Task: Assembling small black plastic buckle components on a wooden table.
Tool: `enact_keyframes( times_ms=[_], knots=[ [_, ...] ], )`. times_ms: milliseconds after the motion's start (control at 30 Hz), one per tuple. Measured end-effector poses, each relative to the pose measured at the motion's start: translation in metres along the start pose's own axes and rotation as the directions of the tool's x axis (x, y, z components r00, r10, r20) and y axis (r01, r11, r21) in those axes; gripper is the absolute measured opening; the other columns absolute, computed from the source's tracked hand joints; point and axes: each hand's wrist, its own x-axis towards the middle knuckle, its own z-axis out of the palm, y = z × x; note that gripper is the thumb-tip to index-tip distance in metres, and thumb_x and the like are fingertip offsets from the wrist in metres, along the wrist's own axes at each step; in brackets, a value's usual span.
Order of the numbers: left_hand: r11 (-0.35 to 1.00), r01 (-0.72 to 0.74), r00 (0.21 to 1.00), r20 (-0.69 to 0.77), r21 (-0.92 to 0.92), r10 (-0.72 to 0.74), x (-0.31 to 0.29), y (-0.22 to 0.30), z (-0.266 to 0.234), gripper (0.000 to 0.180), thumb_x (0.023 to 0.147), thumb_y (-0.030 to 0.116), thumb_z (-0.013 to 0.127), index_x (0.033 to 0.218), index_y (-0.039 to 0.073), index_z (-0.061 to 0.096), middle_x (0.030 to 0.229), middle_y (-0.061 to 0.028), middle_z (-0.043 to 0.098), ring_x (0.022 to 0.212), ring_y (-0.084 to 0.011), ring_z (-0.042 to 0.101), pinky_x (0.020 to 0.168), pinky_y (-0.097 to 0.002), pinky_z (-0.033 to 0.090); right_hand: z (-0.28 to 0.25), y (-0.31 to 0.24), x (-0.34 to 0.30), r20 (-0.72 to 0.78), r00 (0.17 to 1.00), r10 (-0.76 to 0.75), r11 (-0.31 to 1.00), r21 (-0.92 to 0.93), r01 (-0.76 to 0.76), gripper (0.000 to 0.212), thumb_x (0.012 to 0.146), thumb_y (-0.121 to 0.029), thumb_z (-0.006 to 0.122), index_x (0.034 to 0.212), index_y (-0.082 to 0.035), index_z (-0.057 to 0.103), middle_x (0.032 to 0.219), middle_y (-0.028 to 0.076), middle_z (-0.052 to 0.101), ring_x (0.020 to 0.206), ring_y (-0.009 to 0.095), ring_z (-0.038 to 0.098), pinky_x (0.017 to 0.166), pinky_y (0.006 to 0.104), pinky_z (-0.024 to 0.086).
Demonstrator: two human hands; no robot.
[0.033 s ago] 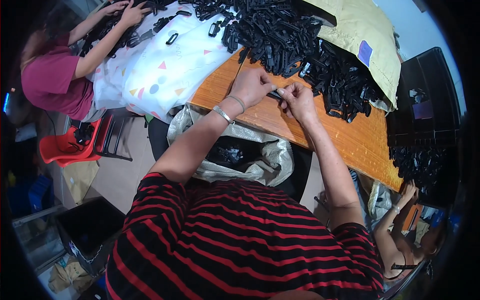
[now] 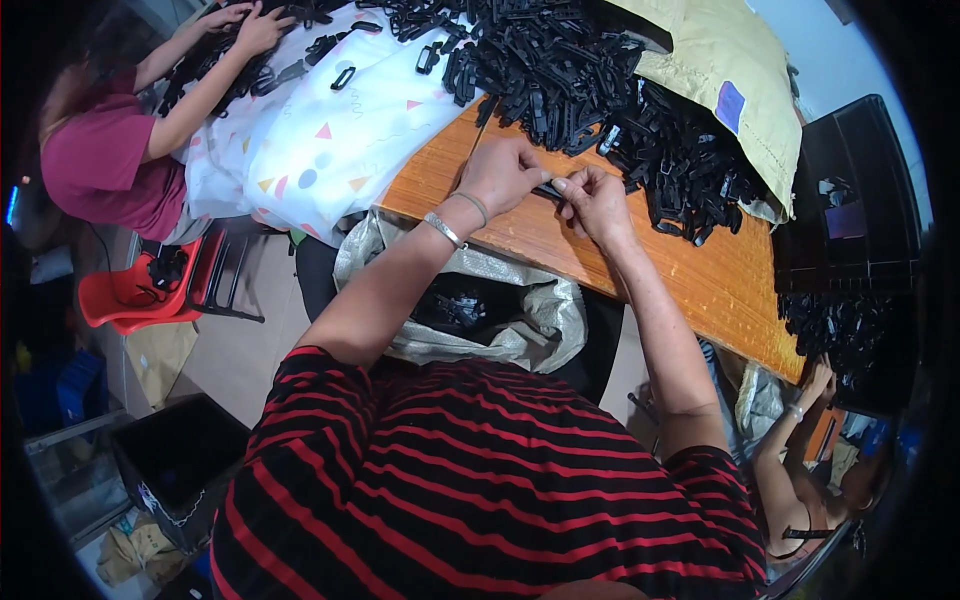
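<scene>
Over the near edge of the wooden table, my left hand (image 2: pixel 505 177) and my right hand (image 2: pixel 597 202) meet with their fingertips pinched. Both grip a small, narrow black plastic piece (image 2: pixel 548 189); the fingers hide most of it, so its exact kind cannot be made out. Just beyond my hands lies a big heap of similar black plastic pieces (image 2: pixel 545 75), some of them shaped like oblong frames. Below the table edge, in front of my body, an open pale woven sack (image 2: pixel 550 325) holds more dark pieces.
A yellowish sack (image 2: pixel 720 60) lies over the heap at the far right, near a black crate (image 2: pixel 850 200). White patterned sheeting (image 2: pixel 330 140) covers the table's left part. Co-workers sit left (image 2: pixel 100 150) and lower right (image 2: pixel 785 470). A red chair (image 2: pixel 125 295) and black bin (image 2: pixel 180 450) stand left.
The co-workers' hands at the left and lower right have shifted slightly. My own hands and the black piece show no visible movement.
</scene>
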Motion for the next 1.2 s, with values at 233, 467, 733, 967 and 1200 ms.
enact_keyframes(
  times_ms=[233, 467, 733, 967, 1200],
  knots=[
    [0.973, 0.001, 0.999, -0.031, 0.229, 0.007, -0.004, 0.005, -0.001, 0.022, 0.075, 0.024, 0.072, 0.080, 0.004, 0.064, 0.074, -0.0096, 0.066, 0.069, -0.0238, 0.064, 0.063, -0.0340, 0.050, -0.004, 0.005, 0.009, -0.027, 0.993, -0.112, 0.899, -0.428, 0.090, 0.029, 0.081, -0.026, 0.072, 0.075, -0.002, 0.057, 0.060, 0.010, 0.062, 0.052, 0.018, 0.060, 0.050, 0.0340, 0.045],
    [0.965, -0.036, 0.976, 0.217, 0.259, -0.022, -0.032, -0.007, -0.021, 0.018, 0.076, 0.023, 0.069, 0.078, 0.006, 0.065, 0.079, -0.0133, 0.066, 0.075, -0.0317, 0.063, 0.069, -0.0387, 0.050, 0.005, 0.017, -0.028, 0.207, 0.965, -0.161, 0.882, -0.408, 0.234, 0.037, 0.075, -0.034, 0.074, 0.065, -0.001, 0.061, 0.062, 0.015, 0.061, 0.058, 0.028, 0.060, 0.058, 0.0378, 0.048],
    [0.793, -0.443, 0.813, -0.185, 0.419, 0.552, 0.016, -0.003, -0.026, 0.025, 0.074, 0.001, 0.063, 0.098, 0.007, 0.062, 0.097, -0.0086, 0.056, 0.088, -0.0284, 0.056, 0.077, -0.0372, 0.048, -0.060, 0.001, -0.028, -0.076, 0.847, -0.526, 0.457, -0.865, 0.206, 0.019, 0.074, -0.009, 0.069, 0.091, -0.005, 0.062, 0.087, 0.014, 0.058, 0.074, 0.035, 0.060, 0.064, 0.0432, 0.049],
    [0.519, -0.531, 0.741, 0.069, 0.670, 0.668, 0.047, 0.004, -0.019, 0.020, 0.075, 0.006, 0.061, 0.094, 0.010, 0.059, 0.095, -0.0066, 0.052, 0.088, -0.0264, 0.053, 0.074, -0.0363, 0.048, -0.046, 0.013, -0.018, 0.018, 0.813, -0.582, 0.496, -0.784, 0.372, 0.013, 0.075, -0.014, 0.067, 0.086, -0.008, 0.063, 0.087, 0.013, 0.059, 0.069, 0.035, 0.062, 0.060, 0.0428, 0.051],
    [0.530, -0.660, 0.699, 0.178, 0.532, 0.693, 0.036, -0.002, -0.017, 0.011, 0.075, 0.008, 0.062, 0.084, 0.008, 0.056, 0.086, -0.0075, 0.050, 0.085, -0.0262, 0.053, 0.069, -0.0353, 0.048, 0.011, 0.007, -0.025, 0.064, 0.811, -0.581, 0.563, -0.688, 0.458, 0.014, 0.077, -0.018, 0.067, 0.085, -0.008, 0.061, 0.082, 0.012, 0.059, 0.070, 0.034, 0.060, 0.060, 0.0425, 0.049]
  ],
)
